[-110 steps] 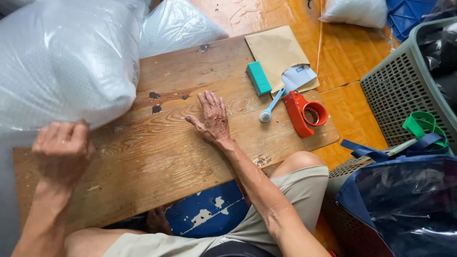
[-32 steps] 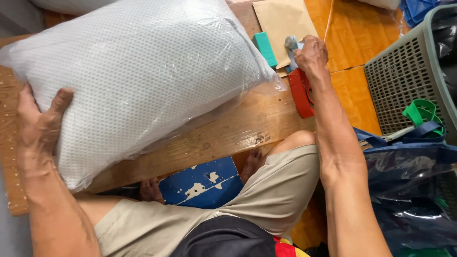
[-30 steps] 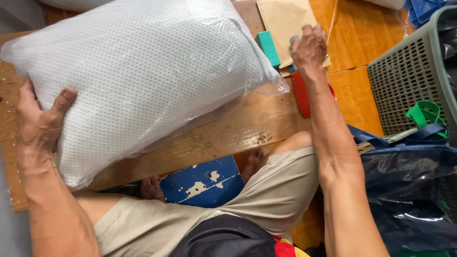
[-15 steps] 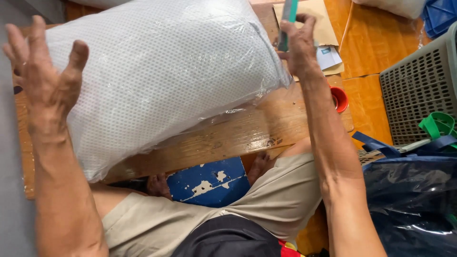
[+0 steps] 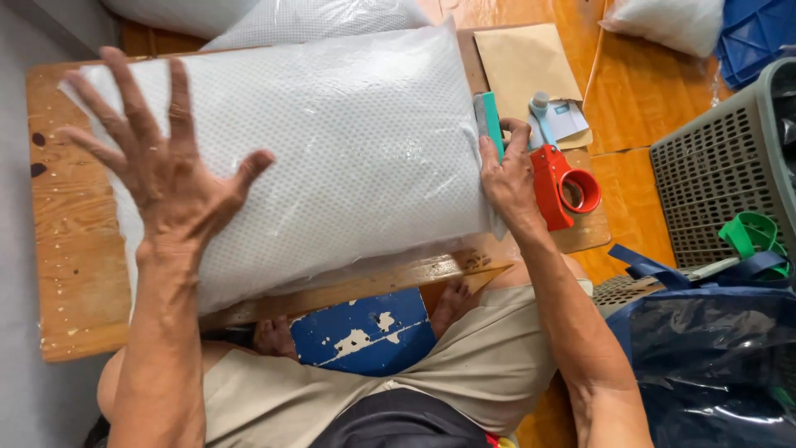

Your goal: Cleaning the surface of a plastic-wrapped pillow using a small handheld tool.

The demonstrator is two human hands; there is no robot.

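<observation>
In the head view, a large clear plastic bag stuffed with white mesh-textured filling lay across the wooden tabletop, covering most of it from the far left corner to the right middle, with its near edge running diagonally toward the near side of the board. The left hand was raised over the left part of the bag with all five fingers spread wide, holding nothing; whether the palm touched the plastic could not be told. The right hand rested at the right end of the bag, its fingers curled narrowly around a teal flat tool that stood on edge against the bag's side. Just to the right of that hand sat a red tape dispenser, touching or nearly touching the knuckles, and just beyond it lay a light blue and white handled tool on a brown paper envelope at the far right corner of the tabletop. Two more filled plastic bags lay at the far edge behind the big one. To the right, well apart from the tabletop, stood a grey slotted basket with a green strap hanging at its near corner, and near it a dark blue bag on the orange wooden floor. Under the tabletop's near edge a chipped blue painted board showed between the person's knees.
</observation>
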